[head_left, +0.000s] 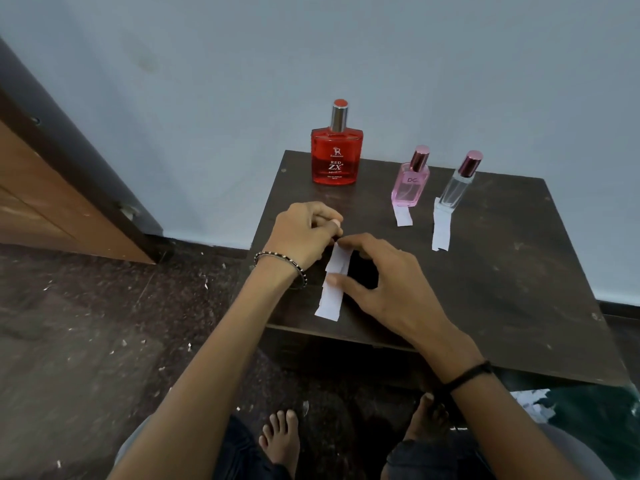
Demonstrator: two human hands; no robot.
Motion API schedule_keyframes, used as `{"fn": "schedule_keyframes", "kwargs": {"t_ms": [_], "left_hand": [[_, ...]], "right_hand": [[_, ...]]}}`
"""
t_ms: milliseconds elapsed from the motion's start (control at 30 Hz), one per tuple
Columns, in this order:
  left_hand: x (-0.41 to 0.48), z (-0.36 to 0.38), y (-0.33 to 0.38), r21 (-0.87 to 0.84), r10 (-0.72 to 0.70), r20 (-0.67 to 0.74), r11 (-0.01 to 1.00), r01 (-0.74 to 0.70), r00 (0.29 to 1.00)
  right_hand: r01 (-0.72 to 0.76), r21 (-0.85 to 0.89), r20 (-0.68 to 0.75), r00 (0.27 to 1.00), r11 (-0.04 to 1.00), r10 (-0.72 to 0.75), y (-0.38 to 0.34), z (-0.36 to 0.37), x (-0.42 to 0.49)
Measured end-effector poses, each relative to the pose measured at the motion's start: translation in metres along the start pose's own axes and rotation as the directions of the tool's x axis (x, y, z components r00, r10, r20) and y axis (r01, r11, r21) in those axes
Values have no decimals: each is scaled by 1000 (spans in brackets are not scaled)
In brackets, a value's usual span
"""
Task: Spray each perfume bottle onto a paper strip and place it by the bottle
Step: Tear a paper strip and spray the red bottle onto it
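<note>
- White paper strip (333, 282), torn edges, on counter (485, 271) near front edge, below red bottle (336, 157).
- My left hand (304, 233) pinches strip's top end; right hand (388, 282) spread, thumb pressing strip's middle.
- Strip's top end hidden by fingers.

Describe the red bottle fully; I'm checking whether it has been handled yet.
The red bottle stands upright at the table's far left corner, near the wall. Flat, broad-shouldered, clear red glass or plastic, white lettering "RED ZX", silver neck with red-topped cap on. Nothing touches it but the table; no strip lies by it.
</note>
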State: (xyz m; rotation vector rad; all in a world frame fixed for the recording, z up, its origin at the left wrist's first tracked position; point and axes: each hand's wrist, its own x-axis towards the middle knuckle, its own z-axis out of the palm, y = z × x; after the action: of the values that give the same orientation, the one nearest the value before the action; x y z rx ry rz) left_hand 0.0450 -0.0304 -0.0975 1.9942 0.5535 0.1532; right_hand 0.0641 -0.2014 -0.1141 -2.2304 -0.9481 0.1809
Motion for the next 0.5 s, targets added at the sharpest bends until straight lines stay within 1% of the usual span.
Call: {"fn": "schedule_keyframes", "kwargs": {"t_ms": [133, 333, 500], "left_hand": [[2, 0, -2, -2, -5, 3, 1000, 5, 1000], [3, 0, -4, -2, 4, 8, 1000, -4, 1000], [3, -1, -5, -25, -20, 7, 999, 20, 1000]], "right_hand": [[47, -62, -38, 998, 997, -49, 0, -1, 3], [167, -177, -106, 977, 970, -187, -1, 3, 3], [203, -251, -155, 957, 946, -247, 0, 7, 5]]}}
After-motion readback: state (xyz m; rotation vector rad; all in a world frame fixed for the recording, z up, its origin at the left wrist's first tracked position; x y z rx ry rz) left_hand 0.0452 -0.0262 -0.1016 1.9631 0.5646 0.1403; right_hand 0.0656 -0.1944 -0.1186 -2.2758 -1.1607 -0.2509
